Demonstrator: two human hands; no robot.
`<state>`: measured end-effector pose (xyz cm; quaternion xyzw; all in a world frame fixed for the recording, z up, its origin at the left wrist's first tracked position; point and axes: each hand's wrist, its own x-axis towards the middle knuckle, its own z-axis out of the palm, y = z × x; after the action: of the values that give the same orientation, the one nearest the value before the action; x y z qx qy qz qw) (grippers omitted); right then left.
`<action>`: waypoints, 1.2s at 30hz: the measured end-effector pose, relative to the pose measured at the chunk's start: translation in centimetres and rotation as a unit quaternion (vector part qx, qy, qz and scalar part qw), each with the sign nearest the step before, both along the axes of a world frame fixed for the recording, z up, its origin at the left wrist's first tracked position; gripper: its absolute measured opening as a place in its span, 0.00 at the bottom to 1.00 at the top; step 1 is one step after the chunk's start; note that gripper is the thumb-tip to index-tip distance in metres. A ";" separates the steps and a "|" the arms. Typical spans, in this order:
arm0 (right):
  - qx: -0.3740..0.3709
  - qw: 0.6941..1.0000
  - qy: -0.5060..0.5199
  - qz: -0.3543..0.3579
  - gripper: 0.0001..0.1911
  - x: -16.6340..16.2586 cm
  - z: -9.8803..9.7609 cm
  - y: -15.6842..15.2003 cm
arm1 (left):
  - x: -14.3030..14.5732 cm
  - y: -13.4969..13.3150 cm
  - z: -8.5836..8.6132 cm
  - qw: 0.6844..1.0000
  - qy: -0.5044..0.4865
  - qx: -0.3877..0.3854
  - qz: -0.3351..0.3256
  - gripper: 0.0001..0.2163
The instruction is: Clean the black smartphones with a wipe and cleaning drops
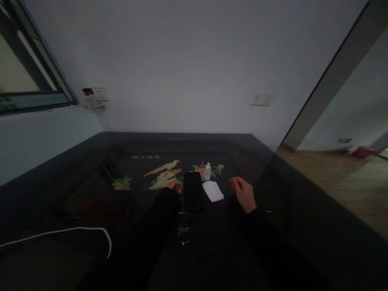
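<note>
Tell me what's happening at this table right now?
A person sits at a dark table. Their left hand rests beside a black phone lying flat. Their right hand hovers open right of a white cloth. A small white bottle stands upright just behind.

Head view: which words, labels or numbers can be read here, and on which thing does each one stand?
None reads clearly.
Pale row of characters inlaid on the dark lacquered table top, above the bird picture: too blurred to quote.
Small white plastic bottle: any label too small to read.
Black flat phone: no text shows.
</note>
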<state>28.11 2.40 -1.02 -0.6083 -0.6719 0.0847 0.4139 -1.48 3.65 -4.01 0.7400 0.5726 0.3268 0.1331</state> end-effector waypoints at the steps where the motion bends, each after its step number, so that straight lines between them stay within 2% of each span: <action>1: 0.005 1.000 -0.011 0.022 0.20 -1.1 0.2 -0.2 | -0.2 0.2 -0.3 1.000 0.010 -0.002 0.003 0.14; 6: 0.007 0.988 -0.094 0.124 0.13 -5.6 0.1 -0.3 | -0.3 0.7 -1.1 0.998 0.066 0.017 0.009 0.17; 11: -0.013 0.977 -0.160 0.143 0.14 -6.7 -0.6 0.0 | 0.2 -0.1 -1.4 0.992 0.119 0.027 -0.015 0.29; 14: -0.024 0.971 -0.189 0.147 0.14 -6.7 -0.7 -0.1 | 0.2 -0.7 -1.6 0.988 0.146 0.024 -0.031 0.38; 16: -0.030 0.967 -0.203 0.149 0.14 -6.7 -0.6 -0.2 | 0.2 -1.0 -1.7 0.984 0.169 0.021 -0.045 0.42; 24: -0.037 0.961 -0.233 0.144 0.16 -6.9 -0.2 -0.7 | -0.1 -1.3 -1.5 0.975 0.205 0.002 -0.081 0.46; 36: -0.036 0.958 -0.247 0.141 0.16 -6.9 -0.2 -0.8 | -0.2 -1.5 -0.8 0.977 0.189 0.000 -0.097 0.44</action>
<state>21.20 1.60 -1.18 -0.5239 -0.8285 0.0132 0.1972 -1.67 2.16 -4.83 0.8406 0.5128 0.1660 0.0536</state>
